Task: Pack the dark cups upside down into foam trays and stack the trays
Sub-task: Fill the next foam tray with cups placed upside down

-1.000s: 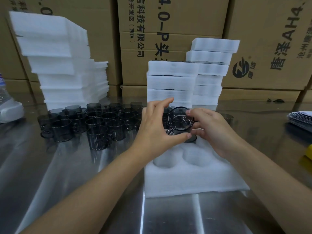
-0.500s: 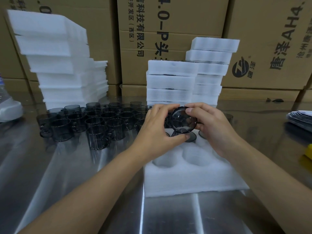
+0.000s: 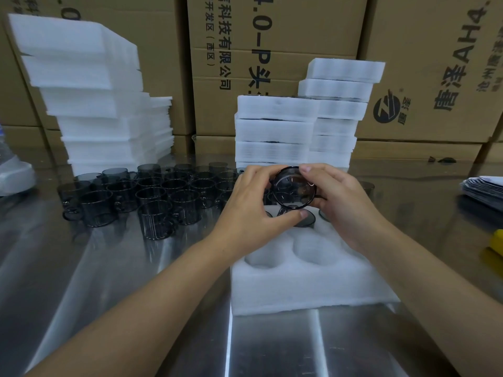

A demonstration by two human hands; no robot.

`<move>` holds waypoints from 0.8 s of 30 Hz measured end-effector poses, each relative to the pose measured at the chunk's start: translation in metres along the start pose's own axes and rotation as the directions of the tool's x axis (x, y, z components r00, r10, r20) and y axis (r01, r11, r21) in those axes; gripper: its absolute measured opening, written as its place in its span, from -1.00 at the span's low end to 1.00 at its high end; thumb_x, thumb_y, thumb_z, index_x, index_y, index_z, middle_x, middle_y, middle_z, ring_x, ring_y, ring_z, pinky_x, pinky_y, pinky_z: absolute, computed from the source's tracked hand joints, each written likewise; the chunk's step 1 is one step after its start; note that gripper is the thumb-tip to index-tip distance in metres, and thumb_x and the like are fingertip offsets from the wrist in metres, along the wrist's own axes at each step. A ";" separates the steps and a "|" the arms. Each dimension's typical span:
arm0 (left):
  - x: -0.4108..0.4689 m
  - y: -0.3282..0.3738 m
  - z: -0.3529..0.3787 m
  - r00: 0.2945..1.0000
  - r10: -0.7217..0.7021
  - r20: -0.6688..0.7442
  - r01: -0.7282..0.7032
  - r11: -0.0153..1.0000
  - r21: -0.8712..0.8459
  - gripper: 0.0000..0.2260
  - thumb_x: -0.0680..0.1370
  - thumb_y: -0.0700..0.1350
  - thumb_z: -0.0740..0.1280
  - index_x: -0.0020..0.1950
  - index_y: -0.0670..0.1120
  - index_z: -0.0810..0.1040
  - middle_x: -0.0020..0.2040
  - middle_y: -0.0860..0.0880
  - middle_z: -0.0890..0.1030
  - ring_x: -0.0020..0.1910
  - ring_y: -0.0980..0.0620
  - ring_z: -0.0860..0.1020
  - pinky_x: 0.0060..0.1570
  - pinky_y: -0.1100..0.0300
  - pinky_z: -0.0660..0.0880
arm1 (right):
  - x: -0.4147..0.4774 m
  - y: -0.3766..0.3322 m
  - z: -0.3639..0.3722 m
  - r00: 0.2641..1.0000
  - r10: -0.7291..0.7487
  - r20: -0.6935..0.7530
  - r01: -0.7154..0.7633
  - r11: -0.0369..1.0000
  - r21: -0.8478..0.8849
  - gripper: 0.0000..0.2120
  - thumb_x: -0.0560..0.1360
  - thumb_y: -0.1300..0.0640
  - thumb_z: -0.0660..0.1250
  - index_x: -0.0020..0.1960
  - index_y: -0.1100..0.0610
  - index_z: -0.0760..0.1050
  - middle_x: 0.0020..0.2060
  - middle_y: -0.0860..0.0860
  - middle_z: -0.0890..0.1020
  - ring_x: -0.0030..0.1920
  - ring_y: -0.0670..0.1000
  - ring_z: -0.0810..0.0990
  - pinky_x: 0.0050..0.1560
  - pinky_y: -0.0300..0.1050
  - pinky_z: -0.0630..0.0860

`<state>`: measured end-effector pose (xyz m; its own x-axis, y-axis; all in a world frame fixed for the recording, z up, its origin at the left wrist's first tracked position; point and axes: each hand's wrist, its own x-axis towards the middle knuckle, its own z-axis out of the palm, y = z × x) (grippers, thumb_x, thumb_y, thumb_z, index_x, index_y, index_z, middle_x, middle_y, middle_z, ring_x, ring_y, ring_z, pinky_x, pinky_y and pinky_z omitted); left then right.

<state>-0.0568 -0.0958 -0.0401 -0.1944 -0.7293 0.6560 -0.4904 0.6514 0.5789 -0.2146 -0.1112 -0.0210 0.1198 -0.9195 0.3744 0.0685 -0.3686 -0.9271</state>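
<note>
A dark see-through cup (image 3: 295, 187) is held on its side above the back of a white foam tray (image 3: 304, 278), its round end facing me. My left hand (image 3: 253, 205) grips it from the left, thumb under it. My right hand (image 3: 343, 200) pinches its rim from the right. The tray has two bare round pockets (image 3: 313, 247) at the front. Upside-down cups (image 3: 306, 220) sit in its back pockets, mostly hidden by my hands. Several loose dark cups (image 3: 152, 194) stand upright on the steel table to the left.
Two stacks of packed foam trays (image 3: 275, 131) rise behind the tray. A taller pile of foam trays (image 3: 89, 85) stands at the back left. Cardboard boxes (image 3: 272, 36) wall off the back. A stack of flat bags (image 3: 484, 187) and a yellow object (image 3: 496, 240) lie at the right.
Both hands have turned the cup between them, tipping it over; its round end now faces me a little more to the right.
</note>
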 end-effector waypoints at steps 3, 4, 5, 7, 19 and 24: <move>0.000 0.000 0.000 1.000 -0.001 0.001 0.001 1.000 0.003 -0.41 0.37 0.03 0.50 0.36 0.08 0.39 0.18 0.10 0.38 0.23 0.14 0.37 0.24 0.17 0.40 | 0.000 0.000 -0.001 1.000 -0.002 0.004 0.002 1.000 -0.005 -0.86 0.51 0.07 0.36 -0.18 -0.01 0.67 -0.17 -0.06 0.69 -0.16 -0.07 0.63 -0.16 -0.21 0.52; 0.000 -0.001 0.000 1.000 0.000 0.003 0.000 1.000 -0.001 -0.41 0.37 0.02 0.51 0.36 0.09 0.39 0.18 0.11 0.38 0.23 0.15 0.38 0.23 0.19 0.40 | 0.000 0.001 -0.001 1.000 -0.004 0.000 0.004 1.000 -0.006 -0.86 0.51 0.08 0.35 -0.17 0.00 0.66 -0.17 -0.05 0.69 -0.16 -0.07 0.63 -0.15 -0.21 0.52; 0.000 -0.001 0.000 1.000 0.000 0.007 0.000 1.000 -0.007 -0.42 0.37 0.02 0.51 0.35 0.10 0.39 0.17 0.12 0.38 0.23 0.15 0.38 0.23 0.20 0.40 | 0.000 0.001 -0.001 1.000 -0.004 -0.005 0.004 1.000 -0.005 -0.88 0.51 0.08 0.36 -0.15 0.02 0.65 -0.17 -0.05 0.69 -0.16 -0.08 0.63 -0.15 -0.21 0.53; 0.000 -0.001 0.000 1.000 0.003 0.015 -0.003 1.000 -0.016 -0.42 0.37 0.03 0.51 0.34 0.09 0.39 0.16 0.13 0.39 0.22 0.16 0.39 0.22 0.21 0.41 | 0.000 0.001 -0.001 1.000 -0.003 -0.011 0.003 1.000 -0.014 -0.91 0.49 0.06 0.38 -0.12 0.04 0.63 -0.18 -0.04 0.69 -0.16 -0.08 0.63 -0.09 -0.17 0.52; 0.000 -0.003 0.001 0.998 0.037 -0.043 -0.035 0.999 0.039 -0.41 0.30 0.10 0.52 0.28 0.06 0.44 0.12 0.11 0.42 0.12 0.16 0.43 0.11 0.33 0.39 | -0.002 -0.004 0.001 0.998 0.029 -0.056 -0.037 0.987 -0.153 -0.60 0.32 -0.23 0.35 -0.04 0.05 0.64 -0.03 0.05 0.68 0.13 0.10 0.58 0.23 0.13 0.45; 0.001 -0.006 0.002 0.999 0.030 -0.027 -0.030 0.999 0.014 -0.43 0.30 0.12 0.52 0.25 0.08 0.43 0.07 0.21 0.39 0.05 0.29 0.41 0.00 0.49 0.32 | -0.002 -0.004 0.000 0.999 0.030 -0.043 -0.037 0.984 -0.172 -0.62 0.36 -0.20 0.33 -0.02 0.05 0.66 -0.14 -0.02 0.68 -0.04 -0.02 0.58 0.11 0.02 0.44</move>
<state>-0.0558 -0.1006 -0.0436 -0.1862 -0.7035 0.6859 -0.4964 0.6698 0.5522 -0.2151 -0.1077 -0.0177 0.0795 -0.9352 0.3451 -0.1075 -0.3522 -0.9297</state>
